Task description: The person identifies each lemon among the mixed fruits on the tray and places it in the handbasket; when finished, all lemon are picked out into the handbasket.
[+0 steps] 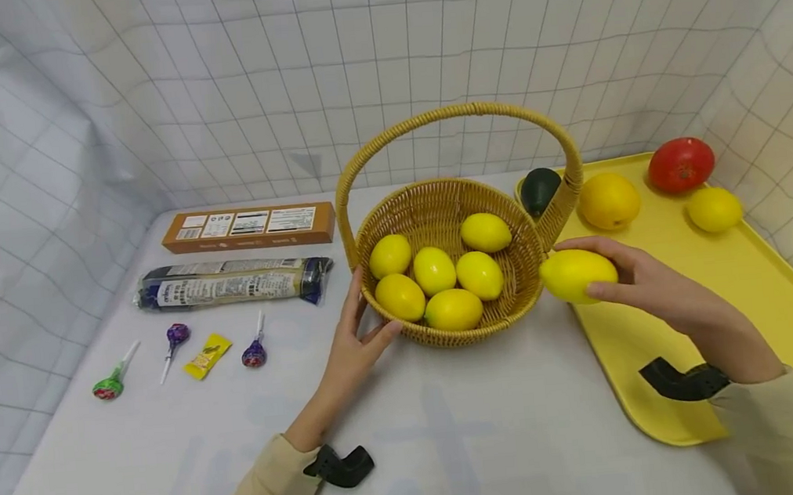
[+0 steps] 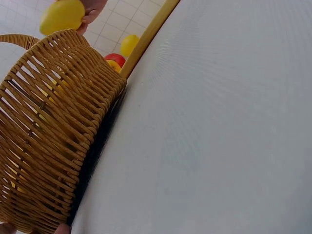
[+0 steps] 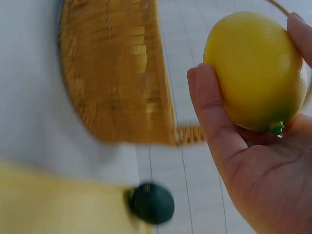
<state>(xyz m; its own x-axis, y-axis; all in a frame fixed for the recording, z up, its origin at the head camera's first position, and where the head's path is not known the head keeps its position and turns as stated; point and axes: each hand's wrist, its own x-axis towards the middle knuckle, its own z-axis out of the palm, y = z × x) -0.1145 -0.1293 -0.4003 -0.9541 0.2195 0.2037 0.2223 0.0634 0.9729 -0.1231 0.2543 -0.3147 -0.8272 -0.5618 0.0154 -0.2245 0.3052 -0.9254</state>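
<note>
My right hand (image 1: 662,291) holds a plump yellow lemon (image 1: 578,275) between thumb and fingers, just outside the right rim of a wicker basket (image 1: 457,339). In the right wrist view the lemon (image 3: 256,68) shows a small green stem end near the palm. Several lemons (image 1: 434,270) lie inside the basket, whose tall handle arches over it. At the basket's left side my left hand (image 1: 352,350) rests with thumb and fingers spread against the wall. Only its fingertips (image 2: 62,229) show in the left wrist view, touching the woven wall (image 2: 53,122).
On the right, a yellow tray (image 1: 697,284) bears an orange-yellow fruit (image 1: 609,201), a red tomato-like fruit (image 1: 681,165), another lemon (image 1: 715,209) and a dark green fruit (image 1: 540,191). To the left lie a brown box (image 1: 248,227), a wrapped package (image 1: 233,284), several lollipops (image 1: 253,353) and a yellow packet (image 1: 208,356).
</note>
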